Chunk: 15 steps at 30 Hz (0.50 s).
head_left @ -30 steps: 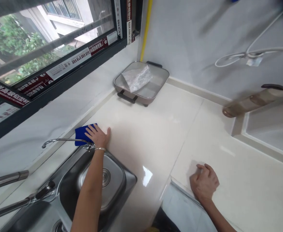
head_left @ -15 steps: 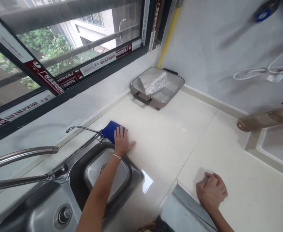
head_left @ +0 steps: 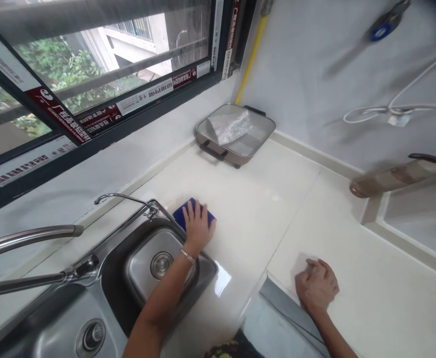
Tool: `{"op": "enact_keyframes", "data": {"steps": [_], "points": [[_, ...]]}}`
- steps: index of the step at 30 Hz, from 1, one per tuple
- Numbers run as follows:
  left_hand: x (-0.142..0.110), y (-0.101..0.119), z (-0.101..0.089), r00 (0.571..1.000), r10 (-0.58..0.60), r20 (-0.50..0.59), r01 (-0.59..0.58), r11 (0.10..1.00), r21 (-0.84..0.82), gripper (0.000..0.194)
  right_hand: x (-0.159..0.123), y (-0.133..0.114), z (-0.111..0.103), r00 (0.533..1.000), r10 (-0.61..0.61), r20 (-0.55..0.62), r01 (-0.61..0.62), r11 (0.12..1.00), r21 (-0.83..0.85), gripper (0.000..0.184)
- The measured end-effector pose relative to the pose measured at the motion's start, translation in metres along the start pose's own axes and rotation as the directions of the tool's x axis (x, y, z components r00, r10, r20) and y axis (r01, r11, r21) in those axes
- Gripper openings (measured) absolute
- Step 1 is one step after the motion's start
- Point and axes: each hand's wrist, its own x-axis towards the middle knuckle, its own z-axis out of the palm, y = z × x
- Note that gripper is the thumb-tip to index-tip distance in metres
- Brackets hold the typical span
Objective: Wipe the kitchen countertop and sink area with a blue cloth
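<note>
My left hand [head_left: 198,226] lies flat on a blue cloth [head_left: 184,215], pressing it onto the cream countertop [head_left: 262,209] just beyond the right rim of the steel sink [head_left: 158,263]. Most of the cloth is hidden under my palm. My right hand [head_left: 316,287] rests on the counter near its front edge, fingers curled loosely, with nothing in it.
A thin tap [head_left: 123,199] and a large curved faucet [head_left: 27,238] rise at the left of the sink. A metal pan [head_left: 236,133] holding crumpled plastic sits in the far corner under the window. A brown handled object [head_left: 392,178] lies at the right by a raised ledge.
My left hand has slid the blue cloth along the counter, away from the back wall and toward the sink's right edge. My right hand has stayed in place.
</note>
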Motion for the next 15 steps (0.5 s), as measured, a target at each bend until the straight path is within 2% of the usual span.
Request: {"op": "enact_keyframes", "data": {"steps": [2,6,10,15], "points": [[0.005,-0.006,0.007,0.997,-0.079,-0.016,0.079,0.997,0.011,0.066,0.001,0.000,-0.001,1.000,-0.021,-0.007,0.021,1.000,0.006,0.037],[0.012,-0.022,0.019,0.993,-0.113,-0.029,0.112,0.994,-0.017,0.066,0.002,0.000,-0.003,0.999,-0.048,-0.015,0.048,0.999,0.002,0.038],[0.037,-0.056,0.012,0.987,-0.153,-0.042,0.151,0.988,-0.030,0.066,0.001,0.002,-0.001,0.999,-0.044,-0.023,0.044,0.999,-0.009,0.039],[0.073,-0.103,0.000,0.988,-0.154,-0.008,0.154,0.988,0.007,0.066,0.000,0.003,0.000,0.999,-0.041,-0.025,0.041,0.999,0.002,0.038]]}}
